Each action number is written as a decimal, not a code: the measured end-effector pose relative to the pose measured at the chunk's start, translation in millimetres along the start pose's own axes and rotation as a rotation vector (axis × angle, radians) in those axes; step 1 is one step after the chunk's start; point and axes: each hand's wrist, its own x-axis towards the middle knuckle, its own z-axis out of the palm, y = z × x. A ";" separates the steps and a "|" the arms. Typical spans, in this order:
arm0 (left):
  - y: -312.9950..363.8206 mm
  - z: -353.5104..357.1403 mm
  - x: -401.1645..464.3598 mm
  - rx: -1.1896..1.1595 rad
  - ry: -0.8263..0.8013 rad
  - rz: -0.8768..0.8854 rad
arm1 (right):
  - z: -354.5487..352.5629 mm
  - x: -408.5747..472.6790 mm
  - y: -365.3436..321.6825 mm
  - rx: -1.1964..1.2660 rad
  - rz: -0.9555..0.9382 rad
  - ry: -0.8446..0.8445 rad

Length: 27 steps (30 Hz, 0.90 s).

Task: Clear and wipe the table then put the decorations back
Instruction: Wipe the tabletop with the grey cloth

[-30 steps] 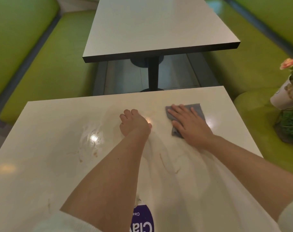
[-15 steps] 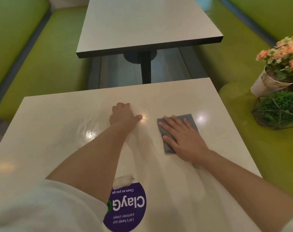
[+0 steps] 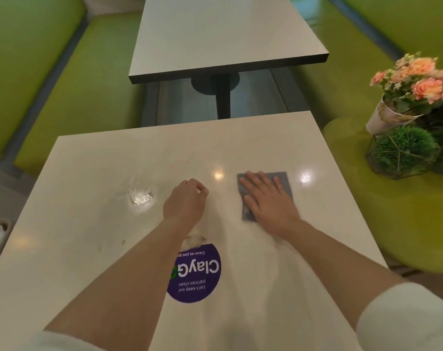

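Now the right hand (image 3: 268, 198) is lying flat on the grey cloth (image 3: 266, 192), fingers (image 3: 262, 179) straight and spread, pressing it onto the bench (image 3: 88, 211). Since a second ago the cloth has come nearer to the person and a little away from the far edge, so the wiping stroke seems to be going on over the right half. The left hand (image 3: 185, 202) has pulled back too; its fingers are curled loosely, holding nothing, the knuckles resting on the bench left of the cloth.

Left of that hand a wet patch (image 3: 140, 197) is shining, and small brown marks (image 3: 111, 245) are showing nearer the person, so this side looks not yet wiped. The decorations are waiting on the green seat (image 3: 405, 211) right of the bench: a white pot of peach flowers (image 3: 413, 82) and a green ball in a wire frame (image 3: 402, 150).

The bench top is smooth, glossy and pale, square-cornered. The cloth is thin, matte, rectangular. A round purple sticker (image 3: 195, 273) is lying flat, near the person.
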 end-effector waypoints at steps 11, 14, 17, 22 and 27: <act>-29.7 3.2 -97.2 -0.097 -0.238 -0.021 | 15.6 -73.5 -57.2 0.013 -0.140 -0.068; -28.3 4.7 -106.7 -0.023 -0.259 0.029 | 13.6 -69.8 -38.4 -0.030 -0.052 -0.054; -24.5 5.9 -106.3 0.009 -0.243 0.014 | 15.6 -70.3 -49.7 0.005 0.145 0.007; -13.3 8.5 -109.5 0.111 -0.205 -0.033 | 11.1 -98.7 -74.3 0.206 0.067 -0.058; -5.7 10.5 -116.1 0.216 -0.168 0.018 | 2.9 -148.0 -63.2 0.320 0.115 0.238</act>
